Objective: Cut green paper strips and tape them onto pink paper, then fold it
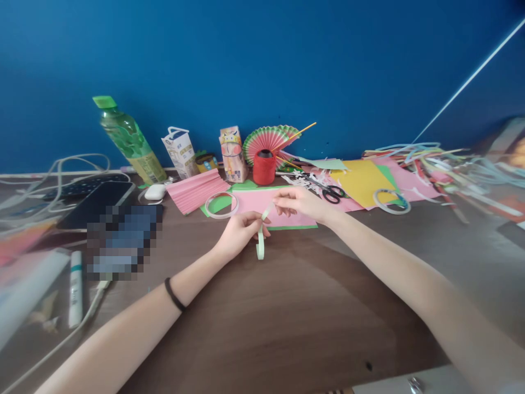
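A pale green paper strip (261,241) hangs between my two hands over the brown table (266,317). My left hand (240,234) pinches the strip near its middle, fingers closed, and the strip's lower end curls below it. My right hand (301,203) pinches the strip's upper end, fingers closed. Just behind my hands lies a pink paper sheet (256,200) on a green sheet. A tape ring (221,205) rests to the left of it.
Black scissors (330,191), a red thread spool (263,167), a paper fan (268,139), a folded pink paper (196,190), cartons and a green bottle (129,139) line the back. Yellow and pink sheets, another tape ring (389,201) and paper strips lie right. Phone, cables and a pen lie left.
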### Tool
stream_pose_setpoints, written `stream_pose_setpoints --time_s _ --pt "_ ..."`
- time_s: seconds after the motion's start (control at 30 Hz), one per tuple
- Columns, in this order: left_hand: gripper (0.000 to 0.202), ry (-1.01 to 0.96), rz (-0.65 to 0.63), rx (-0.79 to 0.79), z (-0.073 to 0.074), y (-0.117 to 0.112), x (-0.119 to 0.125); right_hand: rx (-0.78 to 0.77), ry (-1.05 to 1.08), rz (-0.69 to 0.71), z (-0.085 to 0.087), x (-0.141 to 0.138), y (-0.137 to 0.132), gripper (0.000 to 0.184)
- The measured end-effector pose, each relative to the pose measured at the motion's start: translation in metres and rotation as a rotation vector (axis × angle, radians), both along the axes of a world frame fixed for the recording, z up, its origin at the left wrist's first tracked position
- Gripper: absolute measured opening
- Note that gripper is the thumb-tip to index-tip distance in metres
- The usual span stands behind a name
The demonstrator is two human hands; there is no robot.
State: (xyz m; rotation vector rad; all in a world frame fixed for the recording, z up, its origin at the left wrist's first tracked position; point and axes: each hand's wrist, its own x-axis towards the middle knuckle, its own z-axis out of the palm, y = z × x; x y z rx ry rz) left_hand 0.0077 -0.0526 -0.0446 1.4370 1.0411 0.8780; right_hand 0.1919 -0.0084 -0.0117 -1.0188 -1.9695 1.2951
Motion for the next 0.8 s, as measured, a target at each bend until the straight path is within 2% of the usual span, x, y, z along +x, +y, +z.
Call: stream_pose_setpoints --time_s 0.27,0.47,0.8 --pt "0.018 0.029 -0.015 0.033 -0.001 0.001 0.000 -0.004 0.079 -0.039 0.001 -0.005 -0.006 0.019" --pt "0.019 -0.017 -0.050 -0.015 -0.001 0.004 -0.001 0.026 0.157 -0.055 0.005 0.002 -0.003 0.025" --pt "0.039 -0.141 -0.191 -0.190 0.000 0.017 -0.010 0.023 0.510 -0.317 0.019 0.019 0.009 0.023"
